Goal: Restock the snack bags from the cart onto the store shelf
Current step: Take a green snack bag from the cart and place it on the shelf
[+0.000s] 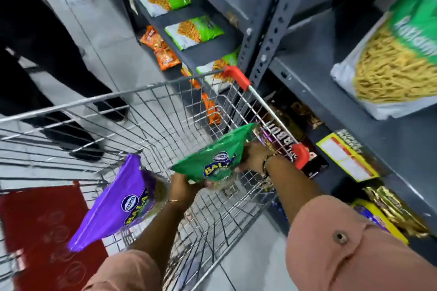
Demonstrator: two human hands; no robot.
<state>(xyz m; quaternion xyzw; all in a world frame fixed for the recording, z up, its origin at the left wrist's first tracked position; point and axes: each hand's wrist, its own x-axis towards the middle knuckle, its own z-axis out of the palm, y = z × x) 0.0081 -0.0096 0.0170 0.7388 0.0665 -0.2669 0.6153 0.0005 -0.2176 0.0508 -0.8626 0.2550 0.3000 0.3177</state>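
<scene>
A wire cart (142,92) with red corner caps stands in front of me, beside a dark grey store shelf (314,78) on my right. My left hand (183,186) is over the cart, shut on the end of a purple snack bag (113,203) that hangs down to the left. Its fingers also reach the lower edge of a green snack bag (212,160). My right hand (254,157) grips the right side of that green bag, just inside the cart's right rim. The picture is blurred by motion.
Green-and-white snack bags (194,30) and orange packets (163,51) lie on shelves ahead. A large bag of yellow sticks (390,68) sits on the right shelf, with dark and gold packets (395,210) below. A person's black-trousered legs (54,92) stand left. A red mat (35,231) covers the floor.
</scene>
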